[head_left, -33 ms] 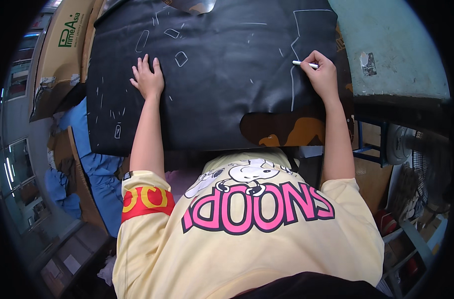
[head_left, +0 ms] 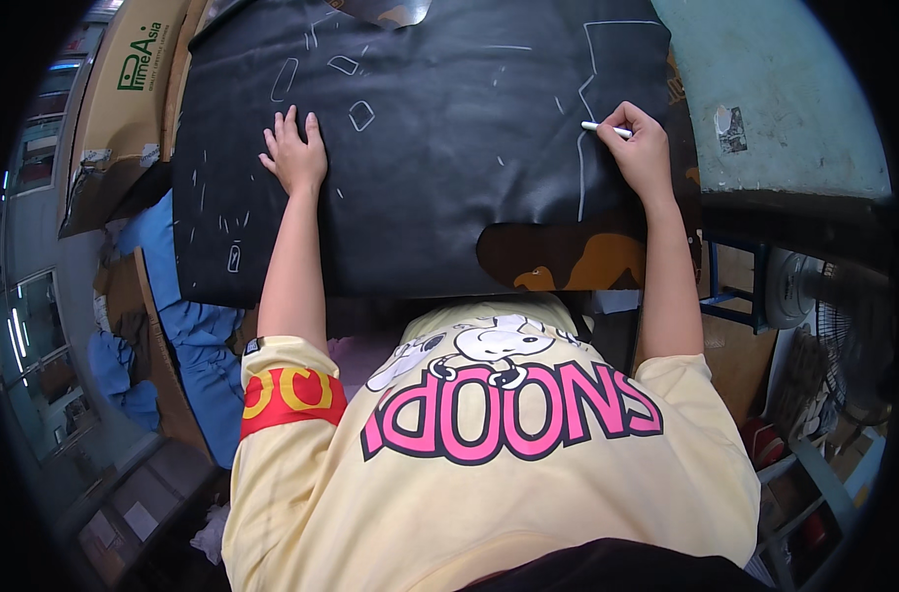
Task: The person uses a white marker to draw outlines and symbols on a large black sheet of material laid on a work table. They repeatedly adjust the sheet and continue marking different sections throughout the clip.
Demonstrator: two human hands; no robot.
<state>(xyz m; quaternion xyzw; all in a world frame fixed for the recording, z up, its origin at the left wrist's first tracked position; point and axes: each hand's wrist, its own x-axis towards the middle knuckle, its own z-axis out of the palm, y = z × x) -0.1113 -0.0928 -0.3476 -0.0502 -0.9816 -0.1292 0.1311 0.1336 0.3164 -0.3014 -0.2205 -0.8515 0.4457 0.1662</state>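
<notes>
A large black leather sheet (head_left: 420, 148) covers the table, marked with white lines and small outlined shapes. My left hand (head_left: 296, 153) lies flat on it with its fingers spread, just below two outlined shapes. On the right side, my right hand (head_left: 639, 143) pinches a slim white marking pen (head_left: 607, 129). The pen's tip points left and meets a long white line (head_left: 580, 173) running up the sheet. Near the sheet's front edge, a curved cut-out bares a brown and orange patterned surface (head_left: 577, 259).
To the right is a pale green tabletop (head_left: 785, 89). A cardboard box (head_left: 139, 89) stands at the far left, above blue cloth (head_left: 198, 331). Below the green tabletop are a blue metal frame (head_left: 735, 296) and a fan (head_left: 814, 291).
</notes>
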